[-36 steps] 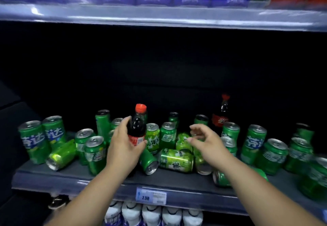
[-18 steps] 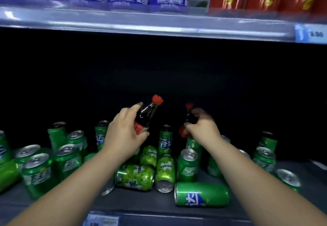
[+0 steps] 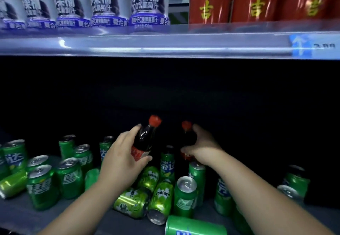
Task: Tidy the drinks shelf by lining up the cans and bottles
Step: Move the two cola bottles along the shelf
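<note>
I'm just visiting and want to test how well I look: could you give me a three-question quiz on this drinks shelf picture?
1. True or false: each hand holds a dark bottle with a red cap.
2. Which bottle is tilted to the right? A) the one in the left hand B) the one in the right hand
3. Fill in: the can at the shelf's front edge, the blue-lettered green can, lies on its ____.

Key:
1. True: left bottle, right bottle.
2. A
3. side
</note>
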`<move>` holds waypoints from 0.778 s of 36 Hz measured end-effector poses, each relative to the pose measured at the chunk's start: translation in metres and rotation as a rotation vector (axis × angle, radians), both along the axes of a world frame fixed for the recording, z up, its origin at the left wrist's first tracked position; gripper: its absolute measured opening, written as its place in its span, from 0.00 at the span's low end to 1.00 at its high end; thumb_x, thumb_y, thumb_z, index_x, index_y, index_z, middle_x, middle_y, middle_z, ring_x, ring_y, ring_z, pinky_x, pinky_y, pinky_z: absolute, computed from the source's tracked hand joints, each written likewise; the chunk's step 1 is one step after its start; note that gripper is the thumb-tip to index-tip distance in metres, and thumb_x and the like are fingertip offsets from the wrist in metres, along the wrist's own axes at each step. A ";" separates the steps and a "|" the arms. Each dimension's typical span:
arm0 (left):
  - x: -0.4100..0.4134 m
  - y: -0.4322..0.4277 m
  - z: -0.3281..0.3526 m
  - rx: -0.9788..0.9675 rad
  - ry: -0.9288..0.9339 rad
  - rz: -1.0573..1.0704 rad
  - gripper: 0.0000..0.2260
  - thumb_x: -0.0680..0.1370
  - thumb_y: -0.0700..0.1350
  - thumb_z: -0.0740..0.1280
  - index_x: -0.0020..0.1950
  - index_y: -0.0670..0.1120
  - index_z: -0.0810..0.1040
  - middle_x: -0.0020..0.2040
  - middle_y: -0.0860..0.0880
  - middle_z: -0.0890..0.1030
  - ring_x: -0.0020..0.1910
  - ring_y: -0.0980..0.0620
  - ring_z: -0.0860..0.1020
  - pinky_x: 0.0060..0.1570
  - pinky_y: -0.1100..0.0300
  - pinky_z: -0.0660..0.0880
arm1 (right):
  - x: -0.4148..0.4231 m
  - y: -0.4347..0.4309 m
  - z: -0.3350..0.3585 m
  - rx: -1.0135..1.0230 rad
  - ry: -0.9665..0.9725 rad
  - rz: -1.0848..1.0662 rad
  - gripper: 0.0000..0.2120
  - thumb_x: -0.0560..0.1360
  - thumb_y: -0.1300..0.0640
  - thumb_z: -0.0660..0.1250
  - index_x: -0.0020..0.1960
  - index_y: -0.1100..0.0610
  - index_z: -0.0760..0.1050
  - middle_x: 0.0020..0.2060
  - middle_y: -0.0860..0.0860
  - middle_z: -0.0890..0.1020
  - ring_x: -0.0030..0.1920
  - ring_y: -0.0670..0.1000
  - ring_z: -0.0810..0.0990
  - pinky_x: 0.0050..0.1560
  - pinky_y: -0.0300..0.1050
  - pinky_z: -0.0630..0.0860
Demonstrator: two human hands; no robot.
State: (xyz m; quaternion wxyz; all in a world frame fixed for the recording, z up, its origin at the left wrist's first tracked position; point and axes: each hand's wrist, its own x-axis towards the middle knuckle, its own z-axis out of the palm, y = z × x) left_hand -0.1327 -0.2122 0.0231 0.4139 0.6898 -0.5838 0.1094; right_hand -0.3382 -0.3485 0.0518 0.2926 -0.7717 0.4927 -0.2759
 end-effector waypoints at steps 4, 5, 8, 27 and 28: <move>-0.003 0.007 0.005 -0.027 0.007 -0.001 0.42 0.68 0.53 0.79 0.77 0.58 0.60 0.65 0.57 0.72 0.62 0.54 0.73 0.53 0.58 0.73 | -0.009 0.022 0.024 -0.168 -0.019 0.011 0.45 0.70 0.49 0.78 0.80 0.46 0.57 0.74 0.49 0.70 0.71 0.52 0.72 0.63 0.38 0.69; -0.004 0.009 0.008 -0.038 0.006 -0.005 0.42 0.68 0.52 0.79 0.77 0.58 0.60 0.65 0.57 0.72 0.61 0.55 0.73 0.53 0.58 0.73 | -0.013 0.029 0.031 -0.216 -0.044 0.014 0.45 0.68 0.47 0.78 0.79 0.46 0.60 0.73 0.49 0.72 0.70 0.52 0.73 0.64 0.39 0.70; -0.010 0.015 0.015 -0.078 0.024 -0.043 0.42 0.68 0.51 0.80 0.76 0.58 0.62 0.62 0.58 0.72 0.61 0.56 0.73 0.53 0.60 0.70 | -0.024 0.054 0.048 -0.331 -0.159 0.028 0.36 0.65 0.46 0.80 0.69 0.46 0.70 0.61 0.48 0.80 0.60 0.50 0.79 0.62 0.45 0.76; -0.032 0.101 0.021 0.107 0.608 -0.702 0.34 0.64 0.34 0.81 0.64 0.57 0.75 0.55 0.60 0.82 0.52 0.58 0.82 0.45 0.68 0.78 | -0.057 0.199 0.012 -0.138 -0.484 0.001 0.30 0.66 0.59 0.81 0.62 0.39 0.76 0.55 0.42 0.84 0.60 0.40 0.80 0.62 0.47 0.77; -0.036 0.102 0.016 0.114 0.627 -0.723 0.35 0.62 0.35 0.82 0.64 0.57 0.75 0.56 0.58 0.82 0.52 0.57 0.82 0.46 0.67 0.78 | -0.063 0.205 0.006 -0.133 -0.481 -0.025 0.31 0.65 0.59 0.82 0.63 0.39 0.76 0.56 0.43 0.84 0.60 0.41 0.80 0.62 0.48 0.77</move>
